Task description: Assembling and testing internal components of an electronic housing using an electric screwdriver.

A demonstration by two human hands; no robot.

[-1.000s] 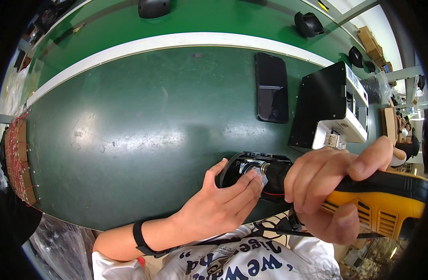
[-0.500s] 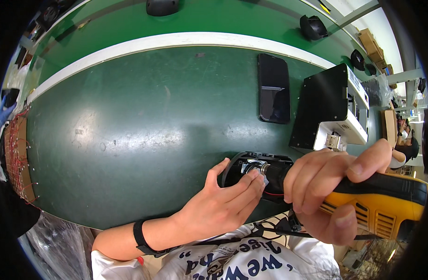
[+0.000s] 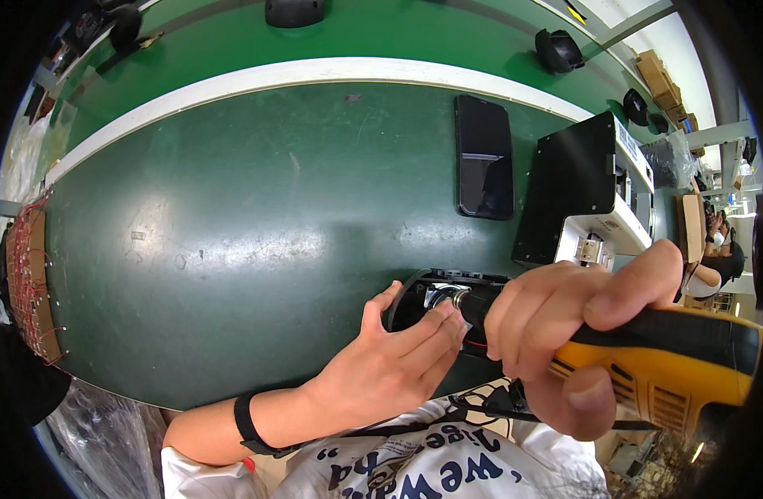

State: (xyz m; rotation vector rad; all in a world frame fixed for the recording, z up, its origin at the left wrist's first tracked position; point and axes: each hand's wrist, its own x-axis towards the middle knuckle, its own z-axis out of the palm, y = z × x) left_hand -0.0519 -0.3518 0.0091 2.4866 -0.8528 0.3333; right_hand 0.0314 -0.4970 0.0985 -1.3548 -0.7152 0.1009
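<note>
My left hand [image 3: 390,358] steadies a black curved plastic housing [image 3: 409,308] near the table's front edge, thumb on its left rim and fingers reaching inside. A round shiny metal part [image 3: 437,295] sits in the housing, partly hidden by those fingertips. My right hand [image 3: 556,333] is wrapped round a yellow and black power screwdriver [image 3: 689,353], which lies nearly level and points left. Its bit end meets the metal part beside my left fingertips; the exact contact is hidden. A short red wire shows below the tool's nose.
A black phone [image 3: 484,158] lies beyond the housing. Right of it stands a black and white metal box-shaped device [image 3: 568,187]. A board with red wires [image 3: 34,283] is at the left edge. Black shells, including one shell [image 3: 558,50], rest on the green surface behind the white rail [image 3: 332,70].
My right hand and the screwdriver have shifted slightly left and down. The housing looks nearly unmoved under my left hand. A dark rounded object has appeared at the far left, and a blue-gloved hand has left view.
</note>
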